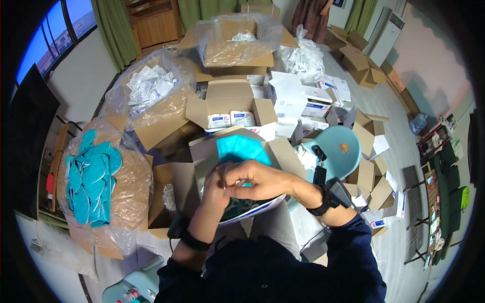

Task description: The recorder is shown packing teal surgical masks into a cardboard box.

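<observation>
1. The person's lap holds a white-rimmed tray (262, 207) or open pack with dark contents; the view there is crowded, so what lies in it is probably folded material, but I cannot tell.
2. Just above it, both hands meet. The left hand (216, 189) is curled, its grip narrow and pinching a small turquoise piece (246, 184). The right hand (257, 181) lies across, fingers closed over the same piece from the other side.
3. To do this handling well, I judge the pinch should stay at the edge of the piece, over the lap, so nothing drops between the boxes.
4. Directly beyond the hands, an open cardboard box (283, 154) shows a turquoise cloth (241, 149).
5. To the left, a plastic-lined carton (134, 192) holds many turquoise insoles or pads (91, 182).
6. To the right stands a pale blue chair (343, 151).
7. Farther off, a box of white packets (231, 119), bagged cartons (151, 91) and loose white boxes (313, 96) cover the floor.
</observation>
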Motion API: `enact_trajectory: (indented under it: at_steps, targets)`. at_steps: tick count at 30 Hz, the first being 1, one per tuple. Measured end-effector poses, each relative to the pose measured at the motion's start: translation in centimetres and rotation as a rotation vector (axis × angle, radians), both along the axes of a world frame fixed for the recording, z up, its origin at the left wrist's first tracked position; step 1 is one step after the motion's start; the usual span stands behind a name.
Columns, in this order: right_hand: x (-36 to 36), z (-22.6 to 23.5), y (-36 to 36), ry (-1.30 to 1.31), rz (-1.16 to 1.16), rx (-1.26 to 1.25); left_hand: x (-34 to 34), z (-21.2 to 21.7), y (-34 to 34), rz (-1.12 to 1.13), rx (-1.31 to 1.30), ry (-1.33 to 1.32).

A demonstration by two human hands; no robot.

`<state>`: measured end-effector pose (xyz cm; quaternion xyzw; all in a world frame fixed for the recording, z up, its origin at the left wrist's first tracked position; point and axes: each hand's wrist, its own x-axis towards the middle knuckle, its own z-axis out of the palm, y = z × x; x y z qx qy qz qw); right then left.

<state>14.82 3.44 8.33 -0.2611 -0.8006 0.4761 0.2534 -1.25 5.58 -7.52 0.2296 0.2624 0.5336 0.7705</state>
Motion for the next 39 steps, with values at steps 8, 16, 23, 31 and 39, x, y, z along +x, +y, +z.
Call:
enact_trajectory:
  at_steps: [8, 16, 23, 31, 39]
  targets:
    - [3.3, 7.2, 6.0, 0.047, -0.928, 0.730, -0.6, 6.0, -1.2, 0.150, -0.152, 0.571]
    - [5.3, 8.2, 14.2, -0.263, -0.983, 0.697, -0.7, 6.8, -0.7, 0.157, -0.075, 0.480]
    - [-1.2, -0.3, 3.0, -0.029, -0.673, 0.105, -1.4, 6.5, 0.1, 0.323, -0.064, 0.439]
    - [-2.7, -5.2, 0.4, -0.001, -0.791, 0.362, -0.1, 8.1, -0.4, 0.193, -0.089, 0.332]
    - [0.2, -6.1, -0.4, 0.156, -0.686, 0.065, -0.2, 7.3, -1.5, 0.577, 0.731, 1.266]
